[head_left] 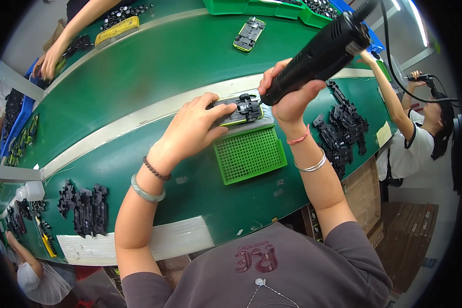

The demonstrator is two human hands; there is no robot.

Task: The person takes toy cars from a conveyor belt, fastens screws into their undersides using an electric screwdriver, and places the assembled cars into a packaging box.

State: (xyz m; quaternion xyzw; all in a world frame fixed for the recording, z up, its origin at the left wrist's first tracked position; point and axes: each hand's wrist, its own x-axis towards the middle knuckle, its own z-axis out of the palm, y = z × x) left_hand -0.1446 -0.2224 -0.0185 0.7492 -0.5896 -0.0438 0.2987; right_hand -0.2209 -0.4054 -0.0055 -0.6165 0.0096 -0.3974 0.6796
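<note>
My left hand [192, 126] is closed around a toy car [247, 109] lying underside up, with black chassis and wheels showing above a yellow-green rim. Its fingers press on the chassis, and the car rests on the table just beyond a green mesh basket [254, 174]. In my right hand [295, 100] is a black electric screwdriver [318, 61], fingers wrapped round its lower body. The tool slants down to the left, its tip at the wheel end of the car. Whether the tip touches a screw is too small to tell.
Black chassis parts are piled at right [344, 131] and left [90, 210]. Another upturned toy car [249, 34] lies on the far green belt. Green bins [256, 7] stand beyond. A cable [395, 77] hangs at upper right. Co-workers' arms [79, 28] reach in at the sides.
</note>
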